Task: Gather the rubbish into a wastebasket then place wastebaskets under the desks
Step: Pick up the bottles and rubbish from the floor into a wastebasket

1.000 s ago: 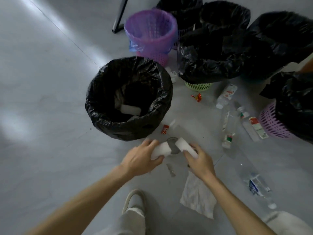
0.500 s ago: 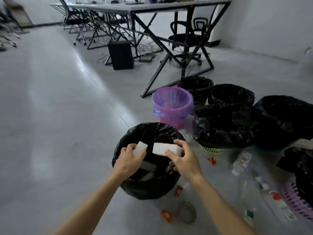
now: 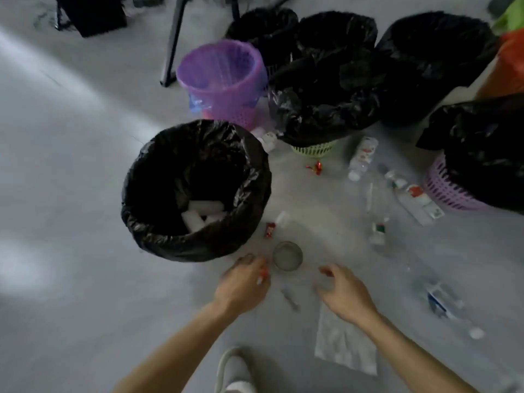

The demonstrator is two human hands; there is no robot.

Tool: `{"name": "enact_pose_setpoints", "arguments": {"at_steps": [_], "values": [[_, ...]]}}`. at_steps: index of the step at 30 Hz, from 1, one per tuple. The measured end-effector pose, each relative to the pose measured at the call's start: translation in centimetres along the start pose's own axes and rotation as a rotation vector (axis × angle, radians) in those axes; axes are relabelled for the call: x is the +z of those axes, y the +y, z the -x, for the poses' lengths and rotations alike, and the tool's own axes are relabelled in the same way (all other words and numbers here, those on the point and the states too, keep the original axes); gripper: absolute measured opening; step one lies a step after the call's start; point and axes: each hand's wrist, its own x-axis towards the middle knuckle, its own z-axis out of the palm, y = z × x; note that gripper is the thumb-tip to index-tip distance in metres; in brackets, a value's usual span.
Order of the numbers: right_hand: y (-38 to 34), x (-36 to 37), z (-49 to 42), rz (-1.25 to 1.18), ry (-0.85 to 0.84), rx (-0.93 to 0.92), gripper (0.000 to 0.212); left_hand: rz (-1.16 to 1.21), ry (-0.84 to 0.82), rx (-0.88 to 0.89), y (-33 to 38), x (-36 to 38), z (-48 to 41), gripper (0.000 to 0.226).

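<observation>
Left hand (image 3: 242, 285): pinches red wrapper (image 3: 262, 275) — likely bound for lined wastebasket (image 3: 158, 234), 11 o'clock.
Right hand (image 3: 344, 293): fingers spread, empty — over floor litter.

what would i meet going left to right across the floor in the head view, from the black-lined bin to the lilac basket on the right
black-lined bin → grey round container → red twisted wrapper → white-labelled bottle → long labelled bottle → lilac basket
</observation>
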Motion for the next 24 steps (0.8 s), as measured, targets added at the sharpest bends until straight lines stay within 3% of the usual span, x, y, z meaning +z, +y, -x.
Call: {"name": "enact_pose_setpoints", "arguments": {"at_steps": [3,6,8,11,14,16,20,24], "values": [[5.3,4.0,-0.1,0.161,-0.142,0.17,0.072,-0.088,-0.218,-0.071,-1.3,4.6,-2.3,0.054],[8.9,7.7,0.9,0.311,-0.266,0.296,0.093,-0.194,-0.275,-0.087,-3.7,7.7,-4.8,0.065],[10.5,10.0,1.1,0.356,-0.23,0.304,0.095,-0.229,-0.288,-0.085,-5.1,9.4,-6.5,0.067],[11.9,12.0,1.3,0.44,-0.105,0.191,0.085,-0.171,-0.232,-0.168,-5.8,10.4,-7.0,0.047],[12.3,12.4,1.7,0.431,0.048,0.047,0.059,-0.175,-0.166,-0.178,-5.8,11.1,-5.7,0.028],[11.2,11.2,1.6,0.318,0.033,0.066,0.039,-0.101,-0.189,-0.142,-5.6,10.9,-4.5,0.019],[7.9,7.4,0.0,0.193,-0.17,0.186,0.023,-0.031,-0.259,-0.069,-3.4,7.7,-2.9,0.007],[2.2,2.0,-0.9,-0.069,-0.154,0.06,0.012,0.061,-0.188,0.02,0.2,1.2,-1.3,0.006]]}}
